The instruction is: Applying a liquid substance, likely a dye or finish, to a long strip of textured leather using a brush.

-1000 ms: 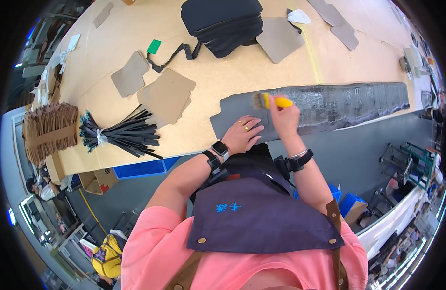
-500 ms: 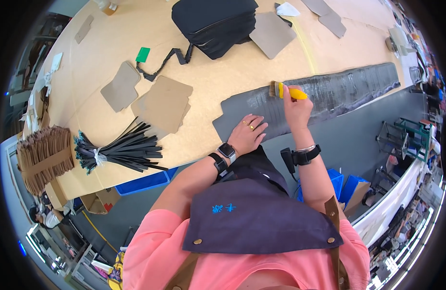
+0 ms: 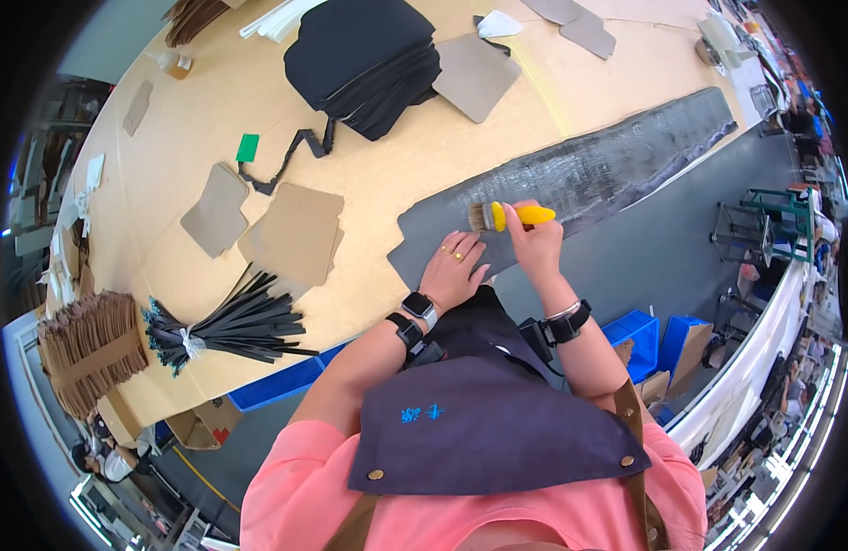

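Observation:
My right hand (image 3: 537,248) grips a paintbrush with a yellow handle (image 3: 535,215). The bristles touch a long dark grey strip of sheet material (image 3: 442,217), just beyond my left fingers. Flat on the strip's near left edge rests my left hand (image 3: 452,274), fingers stretched out, two rings on them. A wet shine and streaks cover the middle and right of the strip, while its left end looks matt. Along its near right side the edge is ragged and layered. Both wrists carry dark bands.
Left on the table are grey-brown card pieces (image 3: 300,230), a tied bundle of black strips (image 3: 240,332) and a banded stack of brown pieces (image 3: 91,349). A black fabric stack (image 3: 359,64) lies at the far middle. Below the table's near edge stand blue crates (image 3: 633,342).
My right hand has brought the brush left and nearer, close to my left fingers. My left hand stays on the strip. The whole view has shifted slightly.

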The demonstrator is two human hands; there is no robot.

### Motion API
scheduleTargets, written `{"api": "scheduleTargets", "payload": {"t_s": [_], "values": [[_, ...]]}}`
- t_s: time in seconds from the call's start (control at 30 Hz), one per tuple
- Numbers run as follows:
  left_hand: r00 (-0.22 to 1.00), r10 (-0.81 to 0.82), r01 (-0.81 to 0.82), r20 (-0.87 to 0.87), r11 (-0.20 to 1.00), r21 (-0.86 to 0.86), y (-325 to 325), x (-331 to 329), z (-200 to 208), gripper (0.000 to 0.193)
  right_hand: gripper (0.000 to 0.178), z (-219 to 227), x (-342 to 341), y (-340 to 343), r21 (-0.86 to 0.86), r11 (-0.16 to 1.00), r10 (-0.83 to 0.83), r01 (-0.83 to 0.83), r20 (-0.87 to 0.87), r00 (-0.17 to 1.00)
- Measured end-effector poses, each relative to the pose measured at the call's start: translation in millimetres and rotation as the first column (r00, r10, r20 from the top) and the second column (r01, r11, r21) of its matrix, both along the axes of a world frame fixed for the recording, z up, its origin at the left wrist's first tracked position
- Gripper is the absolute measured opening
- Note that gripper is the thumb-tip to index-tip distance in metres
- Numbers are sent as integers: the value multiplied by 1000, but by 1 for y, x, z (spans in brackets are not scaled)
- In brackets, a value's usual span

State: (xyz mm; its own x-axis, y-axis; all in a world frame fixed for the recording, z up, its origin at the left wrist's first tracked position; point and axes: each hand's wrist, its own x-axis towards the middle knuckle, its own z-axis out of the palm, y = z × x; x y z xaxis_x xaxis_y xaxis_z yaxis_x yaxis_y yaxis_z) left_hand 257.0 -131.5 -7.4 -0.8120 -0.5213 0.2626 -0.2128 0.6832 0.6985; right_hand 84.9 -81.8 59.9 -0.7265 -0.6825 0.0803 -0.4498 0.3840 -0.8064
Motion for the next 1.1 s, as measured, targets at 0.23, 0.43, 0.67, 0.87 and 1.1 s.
{"api": "scheduleTargets", "payload": {"t_s": [0.23,0.43,0.67,0.87,1.1], "values": [[999,31,-32,-8,998,-45,1,1,-3,38,16,12,-32,11,17,999,-39,46,-294,955],[1000,20,-19,20,999,-37,2,-2,-4,38,16,-4,-3,8,-92,987,125,-133,-93,988],[999,43,-42,12,997,-68,2,0,-3,38,15,17,-45,12,-66,998,-3,-14,-253,967],[1000,29,-29,6,997,-70,3,-5,0,36,18,-7,-43,5,-40,999,16,-25,-196,980],[998,46,-43,48,996,-73,3,1,4,38,12,37,-53,28,-87,995,-72,51,-267,961]]}}
